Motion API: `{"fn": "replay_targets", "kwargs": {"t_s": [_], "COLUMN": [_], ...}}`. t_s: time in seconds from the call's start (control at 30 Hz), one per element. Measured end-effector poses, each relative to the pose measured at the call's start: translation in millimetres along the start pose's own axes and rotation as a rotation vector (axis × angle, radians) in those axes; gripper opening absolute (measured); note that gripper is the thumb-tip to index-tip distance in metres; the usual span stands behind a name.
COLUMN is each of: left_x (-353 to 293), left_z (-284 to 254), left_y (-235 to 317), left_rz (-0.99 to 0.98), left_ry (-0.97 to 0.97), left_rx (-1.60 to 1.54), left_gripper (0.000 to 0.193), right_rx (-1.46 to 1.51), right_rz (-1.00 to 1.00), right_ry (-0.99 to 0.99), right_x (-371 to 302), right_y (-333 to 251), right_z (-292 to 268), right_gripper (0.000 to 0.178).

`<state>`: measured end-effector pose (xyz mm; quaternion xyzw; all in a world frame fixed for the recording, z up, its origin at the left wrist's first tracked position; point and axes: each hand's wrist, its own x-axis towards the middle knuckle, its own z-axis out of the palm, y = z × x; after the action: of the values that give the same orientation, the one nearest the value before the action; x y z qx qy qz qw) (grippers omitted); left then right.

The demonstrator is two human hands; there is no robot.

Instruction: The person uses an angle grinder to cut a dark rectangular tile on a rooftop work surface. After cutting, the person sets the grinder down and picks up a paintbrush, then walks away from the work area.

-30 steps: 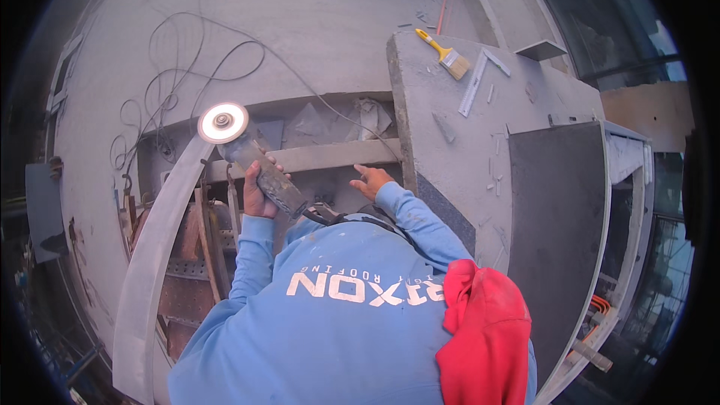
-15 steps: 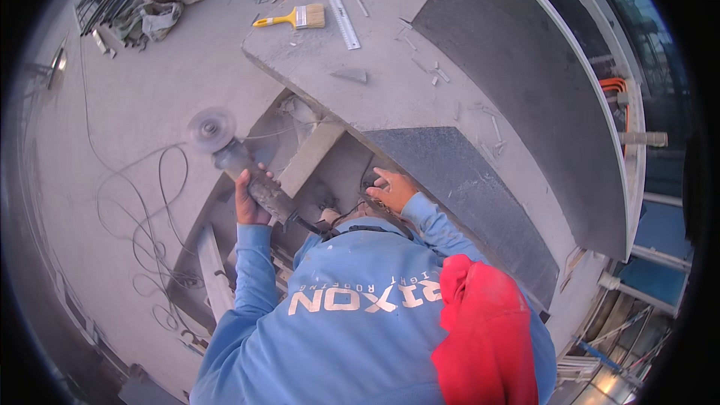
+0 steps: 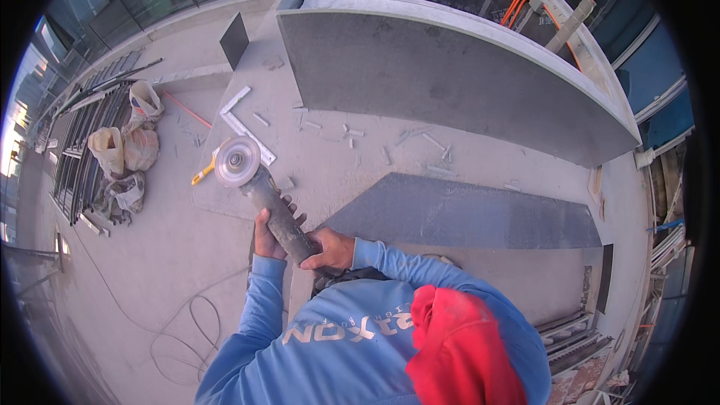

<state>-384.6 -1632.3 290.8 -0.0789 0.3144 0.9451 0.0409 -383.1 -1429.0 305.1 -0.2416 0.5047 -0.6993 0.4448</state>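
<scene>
In both hands I hold a dark grey angle grinder (image 3: 272, 208), its body slanting away to the upper left. A round pale disc (image 3: 250, 169) sits at the far end, without a visible guard. My left hand (image 3: 268, 235) wraps the body from the left, fingertips showing on the other side. My right hand (image 3: 332, 248) closes round the rear end near my chest. Just right of the grinder lies a flat dark grey slab (image 3: 465, 214) with an angled left end. Partly behind the disc are a yellow-handled paintbrush (image 3: 202, 174) and a white set square (image 3: 234, 121).
A long dark panel (image 3: 450, 82) stands upright along the far right side. Small offcuts (image 3: 352, 133) are strewn before it. A cable (image 3: 161, 330) loops over the floor at left. Bags (image 3: 141, 148) and stacked metal bars (image 3: 75, 157) lie far left. A small dark piece (image 3: 235, 41) stands beyond.
My right hand has moved left onto the rear of the grinder; it was free of it before. The view has swung to the right and farther out. The grinder stays in my left hand.
</scene>
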Motion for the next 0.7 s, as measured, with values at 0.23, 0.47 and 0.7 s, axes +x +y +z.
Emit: {"fn": "replay_targets", "kwargs": {"t_s": [0.23,0.47,0.7], "left_x": [62.1,89.9,135.9], "left_z": [-34.2,-118.5,-205.6], "left_y": [-2.0,24.5,63.1], "left_rz": [-0.209,0.029,-0.046], "left_ry": [0.484,0.721,0.578], "left_rx": [0.466,1.168,1.539], "left_gripper": [0.044,0.063,0.074], "right_rx": [-0.37,-0.412,-0.408], "right_rz": [0.074,0.196,0.375], "right_ry": [0.121,0.287,0.785], "right_x": [53.7,-2.4,-108.9], "right_y": [41.2,98.4,79.6], "right_z": [-61.6,-140.1,-181.3], "right_gripper": [0.065,0.067,0.06]}}
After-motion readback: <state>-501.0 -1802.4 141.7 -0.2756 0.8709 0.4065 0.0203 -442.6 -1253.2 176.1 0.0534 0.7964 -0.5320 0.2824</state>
